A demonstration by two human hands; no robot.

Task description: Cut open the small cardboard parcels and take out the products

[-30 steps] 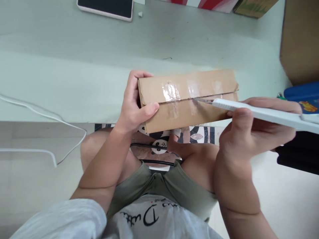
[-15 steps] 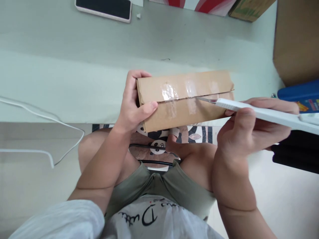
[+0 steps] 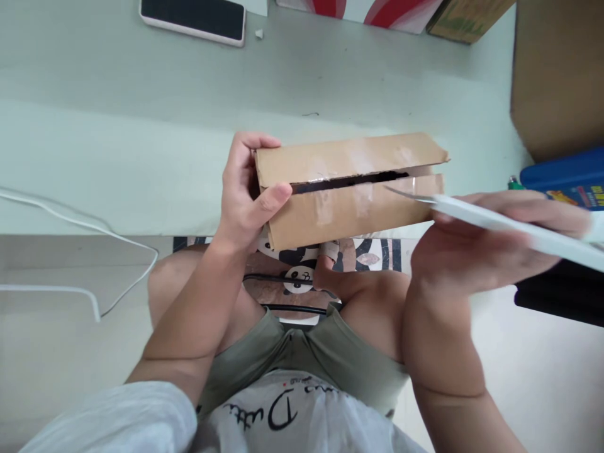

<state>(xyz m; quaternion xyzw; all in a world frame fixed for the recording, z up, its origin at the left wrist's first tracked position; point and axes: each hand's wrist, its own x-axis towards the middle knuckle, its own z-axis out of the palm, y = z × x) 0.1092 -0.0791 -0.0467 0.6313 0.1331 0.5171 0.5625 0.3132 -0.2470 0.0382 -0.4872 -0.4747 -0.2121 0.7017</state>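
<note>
A brown cardboard box is held at the table's near edge. My left hand grips its left end, thumb on the top face and fingers behind. Between the two top flaps a dark gap runs lengthwise, with clear tape strips on either side of it; what lies inside is too dark to make out. My right hand is closed around a white-handled utility knife. Its thin blade points left, over the near flap by the right part of the gap. The right fingers are partly blurred.
On the pale green table, a phone lies at the back left. Red-and-white packaging and a small carton stand at the back. A large brown box and a blue package are at right. A white cable crosses the left edge.
The seam between the flaps has opened into a wide dark gap, and the tape across it is parted. The knife has moved slightly right, its handle end tipping lower.
</note>
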